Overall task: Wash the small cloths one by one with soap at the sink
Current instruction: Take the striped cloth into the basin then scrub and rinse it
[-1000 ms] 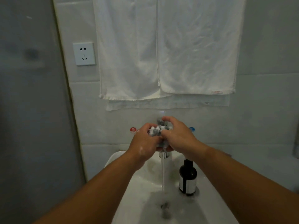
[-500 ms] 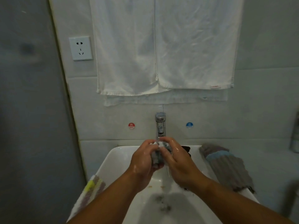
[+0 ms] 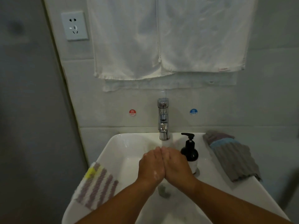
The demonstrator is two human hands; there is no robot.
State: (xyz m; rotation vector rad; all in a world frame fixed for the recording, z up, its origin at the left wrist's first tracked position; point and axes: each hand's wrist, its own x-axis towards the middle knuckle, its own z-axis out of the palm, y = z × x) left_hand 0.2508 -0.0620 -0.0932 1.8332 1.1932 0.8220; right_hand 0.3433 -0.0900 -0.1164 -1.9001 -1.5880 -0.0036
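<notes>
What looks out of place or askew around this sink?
The striped cloth lies askew across the left rim of the sink, part of it hanging over the outer edge, so it might slip off. The grey cloth on the right rim also overhangs a little. Nothing looks spilled or damaged.

Two hands are over the basin: one left hand (image 3: 152,165) and one right hand (image 3: 176,165). There is one white sink (image 3: 113,152), one chrome tap (image 3: 163,120) and one black pump bottle (image 3: 189,152).

Two small cloths lie on the sink's rim: one striped cloth (image 3: 95,186) on the left, one grey cloth (image 3: 231,156) with a blue band on the right.

Two white towels hang side by side, a left towel (image 3: 124,42) and a right towel (image 3: 202,34). A further white layer (image 3: 161,84) shows below them — whether it is a third towel cannot be told.

There is one wall socket (image 3: 74,26). Two round stickers are on the wall — one red sticker (image 3: 132,112), one blue sticker (image 3: 193,111).
</notes>
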